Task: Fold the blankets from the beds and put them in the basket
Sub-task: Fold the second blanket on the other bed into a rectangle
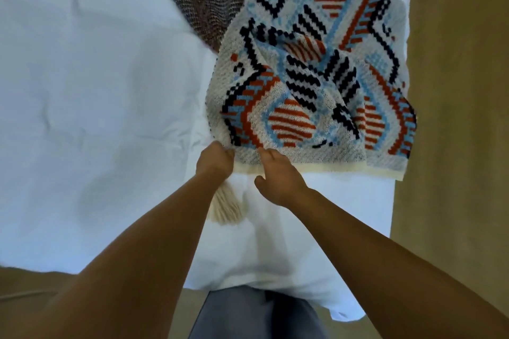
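Note:
A knitted blanket (311, 69) with a white, blue, navy and orange pattern lies rumpled along the right side of the white bed (91, 91). My left hand (216, 158) is closed on its near left corner, and a cream tassel (227, 205) hangs below that hand. My right hand (278, 176) rests on the cream near hem just beside it, fingers curled onto the edge. A second blanket (203, 0), dark brown woven, lies partly under the patterned one at the far side.
Tan carpet (454, 91) runs along the right of the bed and shows at the lower left. The white sheet hangs over the near bed edge against my legs. No basket is in view.

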Tool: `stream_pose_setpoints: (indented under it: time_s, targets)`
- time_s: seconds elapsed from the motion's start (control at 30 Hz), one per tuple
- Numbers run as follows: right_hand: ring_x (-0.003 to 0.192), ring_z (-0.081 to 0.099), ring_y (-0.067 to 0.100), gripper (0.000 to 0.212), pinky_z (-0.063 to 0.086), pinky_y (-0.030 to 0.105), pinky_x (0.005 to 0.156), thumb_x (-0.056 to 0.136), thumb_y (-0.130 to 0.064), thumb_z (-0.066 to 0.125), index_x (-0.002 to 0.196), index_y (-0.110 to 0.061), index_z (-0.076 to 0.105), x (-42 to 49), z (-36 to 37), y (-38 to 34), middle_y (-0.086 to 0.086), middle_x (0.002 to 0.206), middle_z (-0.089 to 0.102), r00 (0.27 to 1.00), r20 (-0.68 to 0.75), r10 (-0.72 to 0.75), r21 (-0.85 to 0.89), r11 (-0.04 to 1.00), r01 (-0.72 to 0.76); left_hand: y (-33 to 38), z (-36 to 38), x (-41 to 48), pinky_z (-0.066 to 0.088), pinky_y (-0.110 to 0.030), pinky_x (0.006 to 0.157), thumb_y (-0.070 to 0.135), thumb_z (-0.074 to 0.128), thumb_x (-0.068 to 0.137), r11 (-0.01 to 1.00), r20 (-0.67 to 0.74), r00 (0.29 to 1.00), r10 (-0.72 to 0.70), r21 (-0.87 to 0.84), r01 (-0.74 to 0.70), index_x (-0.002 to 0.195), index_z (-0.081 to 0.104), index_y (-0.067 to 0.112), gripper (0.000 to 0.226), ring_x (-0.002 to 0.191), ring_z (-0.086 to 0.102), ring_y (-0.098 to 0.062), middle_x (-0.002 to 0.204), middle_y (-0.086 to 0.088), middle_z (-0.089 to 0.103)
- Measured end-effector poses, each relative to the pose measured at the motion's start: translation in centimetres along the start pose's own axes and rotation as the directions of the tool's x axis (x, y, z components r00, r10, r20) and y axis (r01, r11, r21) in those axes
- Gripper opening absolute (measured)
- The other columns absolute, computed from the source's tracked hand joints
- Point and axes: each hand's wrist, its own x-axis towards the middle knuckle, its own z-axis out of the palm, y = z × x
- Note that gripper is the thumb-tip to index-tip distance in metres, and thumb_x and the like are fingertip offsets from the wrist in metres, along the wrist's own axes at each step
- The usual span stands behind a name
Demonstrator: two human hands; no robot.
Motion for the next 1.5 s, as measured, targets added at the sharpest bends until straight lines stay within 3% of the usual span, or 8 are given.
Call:
stream_pose_setpoints:
  time_s: [0.07, 0.3, 0.6, 0.8, 0.93, 1.2, 1.33, 1.5]
  targets:
    - [0.136, 0.025, 0.029, 0.066, 0.029, 0.035, 0.108, 0.09, -0.02, 0.049, 0.146, -0.011, 0.017, -0.7, 0.1, -0.8, 0.009, 0.151, 0.026, 0.999, -0.016, -0.031, -0.024, 0.999, 0.031, -0.5, -0.5, -1.1, 0.035, -0.029, 0.068, 0.025, 0.044, 0.095, 0.997, -0.055, 0.996, 0.069, -0.026, -0.07, 0.086, 0.045, 0.009, 0.019, 0.079, 0.046, -0.023, 0.097, -0.015, 0.059]
    - [0.131, 0.032, 0.029, 0.07, 0.033, 0.038, 0.104, 0.087, -0.028, 0.057, 0.145, -0.013, 0.02, -4.0, 0.9, -4.2, 0.008, 0.148, 0.031, 0.987, -0.063, -0.146, -0.159, 0.978, 0.134, -3.5, -4.3, -7.1, 0.037, -0.03, 0.064, 0.028, 0.046, 0.092, 0.979, -0.206, 0.958, 0.199, -0.006, -0.205, 0.082, 0.048, 0.011, 0.02, 0.074, 0.05, -0.024, 0.082, -0.007, 0.054]
    - [0.126, 0.038, 0.032, 0.089, 0.039, 0.046, 0.097, 0.078, -0.052, 0.064, 0.144, -0.016, 0.017, -9.8, 5.2, -14.7, 0.011, 0.143, 0.034, 0.95, -0.132, -0.284, -0.403, 0.891, 0.21, -13.9, -14.0, -15.8, 0.033, -0.031, 0.055, 0.045, 0.031, 0.097, 0.963, -0.429, 0.863, 0.266, 0.16, -0.217, 0.082, 0.041, 0.012, 0.037, 0.068, 0.05, -0.025, 0.07, -0.002, 0.049]
    - [0.11, 0.051, 0.034, 0.034, 0.046, 0.043, 0.081, 0.091, -0.006, 0.045, 0.125, -0.004, 0.043, -10.8, 8.6, -24.6, 0.016, 0.123, 0.05, 0.911, -0.11, -0.397, -0.565, 0.779, 0.272, -22.9, -19.8, -16.7, 0.036, -0.033, 0.056, 0.042, 0.029, 0.098, 0.968, -0.479, 0.845, 0.238, 0.189, -0.165, 0.087, 0.04, 0.011, 0.035, 0.065, 0.049, -0.026, 0.067, -0.001, 0.047]
    - [0.104, 0.056, 0.035, 0.027, 0.047, 0.043, 0.082, 0.091, -0.002, 0.042, 0.117, -0.001, 0.05, -10.7, 13.4, -31.4, 0.019, 0.117, 0.055, 0.89, -0.012, -0.456, -0.569, 0.735, 0.369, -31.3, -23.7, -16.4, 0.04, -0.033, 0.055, 0.042, 0.028, 0.098, 0.968, -0.463, 0.867, 0.182, 0.238, -0.076, 0.089, 0.041, 0.012, 0.034, 0.064, 0.053, -0.026, 0.072, -0.005, 0.053]
    - [0.11, 0.056, 0.03, 0.03, 0.046, 0.039, 0.092, 0.092, -0.006, 0.047, 0.122, -0.008, 0.052, -7.9, 19.8, -35.0, 0.014, 0.122, 0.057, 0.947, 0.122, -0.297, -0.503, 0.804, 0.317, -37.2, -23.5, -14.7, 0.036, -0.033, 0.058, 0.025, 0.033, 0.099, 0.945, -0.36, 0.923, 0.134, 0.327, -0.01, 0.104, 0.04, 0.006, 0.021, 0.069, 0.053, -0.027, 0.086, -0.011, 0.057]
    - [0.115, 0.051, 0.033, 0.038, 0.043, 0.039, 0.091, 0.095, -0.017, 0.043, 0.132, -0.008, 0.042, -8.3, 19.5, -32.0, 0.015, 0.131, 0.049, 0.961, 0.153, -0.23, -0.41, 0.87, 0.274, -35.0, -21.7, -14.0, 0.041, -0.041, 0.081, 0.004, 0.046, 0.086, 0.901, -0.289, 0.945, 0.155, 0.433, -0.016, 0.118, 0.041, 0.007, 0.032, 0.098, 0.054, -0.032, 0.11, -0.014, 0.051]
    - [0.121, 0.045, 0.033, 0.043, 0.04, 0.039, 0.096, 0.096, -0.022, 0.04, 0.137, -0.007, 0.036, -9.9, 16.8, -24.8, 0.015, 0.139, 0.041, 0.983, 0.16, -0.092, -0.359, 0.922, 0.145, -31.1, -19.4, -13.5, 0.041, -0.043, 0.087, 0.013, 0.045, 0.089, 0.872, -0.267, 0.937, 0.227, 0.484, -0.074, 0.121, 0.043, 0.009, 0.032, 0.107, 0.051, -0.033, 0.12, -0.015, 0.051]
